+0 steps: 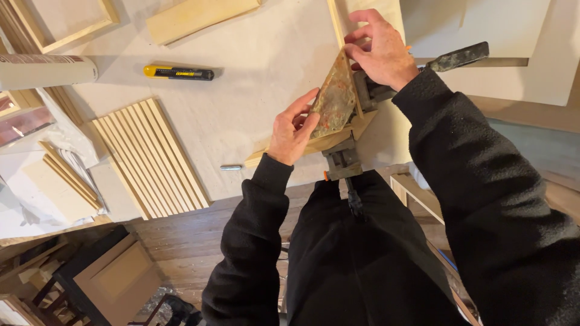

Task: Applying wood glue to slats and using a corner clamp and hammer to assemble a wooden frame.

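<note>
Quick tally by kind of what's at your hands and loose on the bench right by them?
Triangular stained plate, touched by left hand and right hand: 1
Corner clamp: 1
Yellow-and-black utility knife: 1
Small metal pin: 1
Total: 4

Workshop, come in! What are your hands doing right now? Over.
Left hand and right hand both press on the stained triangular plate. Plate sits over wooden frame corner, corner clamp underneath. Utility knife lies apart.
</note>
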